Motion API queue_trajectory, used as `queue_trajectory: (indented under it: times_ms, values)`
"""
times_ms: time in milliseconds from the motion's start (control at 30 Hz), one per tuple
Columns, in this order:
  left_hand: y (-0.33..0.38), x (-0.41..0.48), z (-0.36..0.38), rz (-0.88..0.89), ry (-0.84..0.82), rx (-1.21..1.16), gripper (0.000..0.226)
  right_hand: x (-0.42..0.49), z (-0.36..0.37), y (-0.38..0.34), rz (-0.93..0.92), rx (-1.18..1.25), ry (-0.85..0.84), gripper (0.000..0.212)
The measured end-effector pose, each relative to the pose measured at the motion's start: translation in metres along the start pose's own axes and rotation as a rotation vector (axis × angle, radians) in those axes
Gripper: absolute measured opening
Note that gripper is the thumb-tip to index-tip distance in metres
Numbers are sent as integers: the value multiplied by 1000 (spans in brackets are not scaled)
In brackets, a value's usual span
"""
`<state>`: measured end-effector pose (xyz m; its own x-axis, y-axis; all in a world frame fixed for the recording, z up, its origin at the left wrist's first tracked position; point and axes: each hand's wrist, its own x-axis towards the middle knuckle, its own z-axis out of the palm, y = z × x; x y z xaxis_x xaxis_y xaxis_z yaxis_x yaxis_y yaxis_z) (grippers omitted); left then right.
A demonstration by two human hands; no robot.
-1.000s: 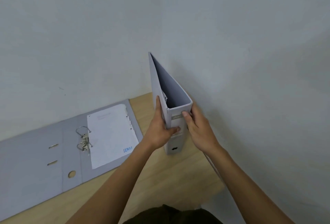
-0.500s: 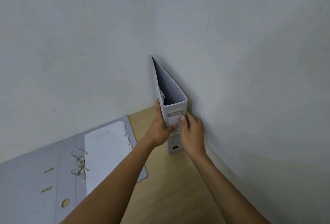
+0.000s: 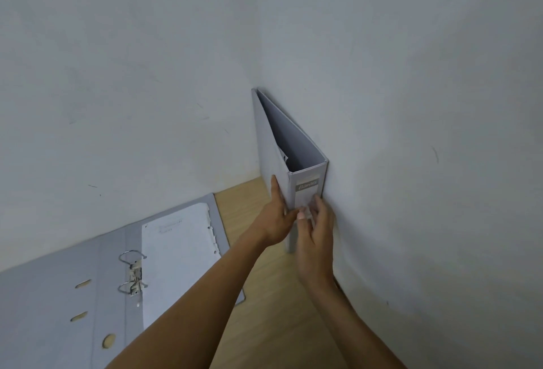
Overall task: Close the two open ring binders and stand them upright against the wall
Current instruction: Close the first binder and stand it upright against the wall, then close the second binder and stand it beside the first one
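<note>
A closed grey ring binder stands upright in the corner, its right cover flat against the right wall, spine facing me. My left hand presses its left cover, thumb on the spine. My right hand is blurred in front of the lower spine, fingers loosely curled against it. A second grey binder lies open flat on the wooden table at the left, its metal rings open, a white punched sheet on its right cover.
White walls meet in a corner behind the standing binder. The light wooden table runs between the open binder and the right wall, under my forearms.
The upright binder has been pushed right and back until it rests against the right wall. My right hand has slid down the spine; the view has shifted.
</note>
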<state>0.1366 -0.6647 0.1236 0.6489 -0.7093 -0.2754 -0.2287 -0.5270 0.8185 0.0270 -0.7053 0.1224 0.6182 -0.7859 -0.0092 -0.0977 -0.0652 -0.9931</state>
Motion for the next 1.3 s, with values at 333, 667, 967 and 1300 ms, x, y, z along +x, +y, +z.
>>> queue_trajectory:
  times_ms: [333,667,967,1300]
  values:
    - [-19,-7,-6,-87,83,-20,96,5,-11,-3,24,11,-35,41]
    - [-19,-30,-12,-139,150,-207,69,9,-12,-9,88,-1,-67,42]
    - [-44,-90,-44,-166,150,-371,52,-27,14,-7,125,-93,-155,38]
    - [-210,-242,-129,-441,323,-472,42,-134,148,22,308,-341,-625,28]
